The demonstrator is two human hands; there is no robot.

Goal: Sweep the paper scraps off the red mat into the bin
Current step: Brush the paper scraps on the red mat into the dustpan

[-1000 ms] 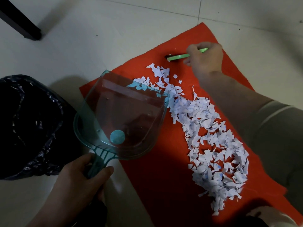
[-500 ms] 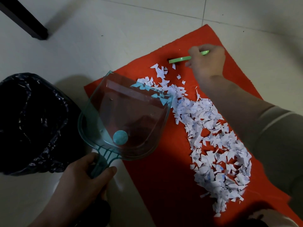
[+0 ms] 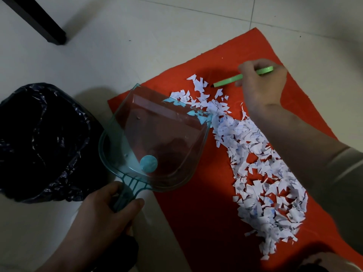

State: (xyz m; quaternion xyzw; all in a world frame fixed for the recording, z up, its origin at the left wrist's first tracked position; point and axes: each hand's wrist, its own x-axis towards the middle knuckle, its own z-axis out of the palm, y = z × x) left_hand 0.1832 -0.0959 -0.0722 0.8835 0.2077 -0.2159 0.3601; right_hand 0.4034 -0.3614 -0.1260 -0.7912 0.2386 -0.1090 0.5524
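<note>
The left hand [image 3: 104, 209] gripped the dustpan [image 3: 157, 138] by its handle, lip set against the paper scraps [image 3: 265, 173] strewn on the red mat [image 3: 196, 222], likely to catch them, while the right hand [image 3: 261, 85] clasped the green-handled brush [image 3: 227, 81] beyond them, the bin [image 3: 39, 138] waiting beside the dustpan

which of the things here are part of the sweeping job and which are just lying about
For the job: paper scraps, red mat, dustpan in the left hand, green brush in the right hand, bin.
Just lying about: black furniture leg, top left.
</note>
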